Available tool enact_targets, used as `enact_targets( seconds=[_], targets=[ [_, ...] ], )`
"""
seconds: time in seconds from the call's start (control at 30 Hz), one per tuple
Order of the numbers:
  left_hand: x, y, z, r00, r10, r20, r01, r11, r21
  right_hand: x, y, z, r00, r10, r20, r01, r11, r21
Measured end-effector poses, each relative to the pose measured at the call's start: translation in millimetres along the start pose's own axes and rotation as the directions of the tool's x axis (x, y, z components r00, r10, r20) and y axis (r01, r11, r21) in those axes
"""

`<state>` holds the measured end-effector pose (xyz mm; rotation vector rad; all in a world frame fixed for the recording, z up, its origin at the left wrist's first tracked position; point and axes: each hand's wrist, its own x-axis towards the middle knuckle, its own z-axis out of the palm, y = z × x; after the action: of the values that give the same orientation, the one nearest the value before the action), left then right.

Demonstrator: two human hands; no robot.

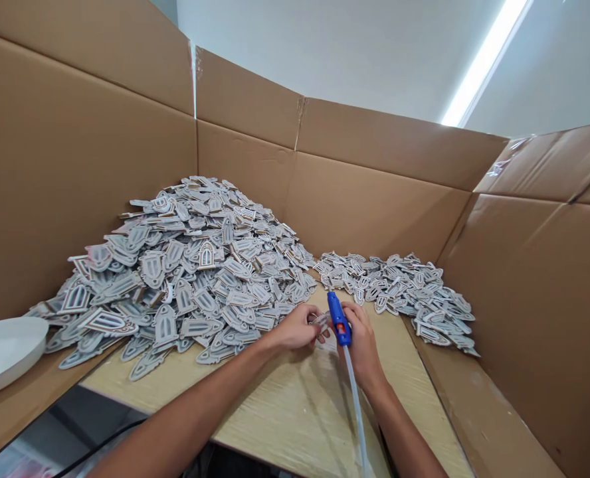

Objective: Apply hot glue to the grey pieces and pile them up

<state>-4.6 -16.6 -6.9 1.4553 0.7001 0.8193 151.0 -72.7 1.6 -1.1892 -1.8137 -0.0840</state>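
Observation:
My right hand (363, 345) is closed around a blue hot glue gun (337, 313), whose nozzle points away from me over the table. A long translucent glue stick (356, 401) trails from its rear toward me. Just to the left, my left hand (295, 327) pinches a small pale window-shaped piece (323, 322) beside the gun. Fingers and gun hide part of that piece. Whether the nozzle touches it, I cannot tell. Behind my left hand rises a large heap of grey arched window-shaped pieces (210, 265), a few showing brown and white decorated faces.
A smaller pile of similar pieces (399, 285) lies at the back right. Tall cardboard walls (375, 186) surround the wooden tabletop (285, 411). At the far left stands a white round dish (6, 352). A dark cable (100, 448) runs below the table's front-left edge.

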Motion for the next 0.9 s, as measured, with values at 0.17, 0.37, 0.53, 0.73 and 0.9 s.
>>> enact_targets(
  seconds=[0.17, 0.37, 0.53, 0.73, 0.9],
  targets=[
    [1.8, 0.9, 1.2, 0.998, -0.064, -0.001, 0.064, 0.996, -0.067, -1.1, 2.9, 1.4, 0.983, 0.185, 0.007, -0.185, 0.980, 0.067],
    [5.0, 7.1, -0.4, 0.989, -0.101, -0.109, 0.084, 0.984, -0.156, 2.0, 2.2, -0.5, 0.910, 0.377, 0.172, -0.414, 0.849, 0.329],
    [7.5, 8.8, -4.8, 0.973, -0.100, -0.208, 0.037, 0.957, -0.287, 5.4, 2.1, -5.0, 0.865, 0.413, 0.286, -0.501, 0.748, 0.435],
    [6.7, 12.9, -5.1, 0.972, -0.034, -0.234, -0.040, 0.952, -0.304, 6.7, -3.2, -4.8, 0.817, 0.407, 0.409, -0.562, 0.721, 0.405],
    [5.1, 17.1, -5.0, 0.978, -0.045, -0.205, -0.025, 0.944, -0.328, 6.8, -3.1, -2.5, 0.792, 0.431, 0.433, -0.592, 0.714, 0.374]
  ],
)
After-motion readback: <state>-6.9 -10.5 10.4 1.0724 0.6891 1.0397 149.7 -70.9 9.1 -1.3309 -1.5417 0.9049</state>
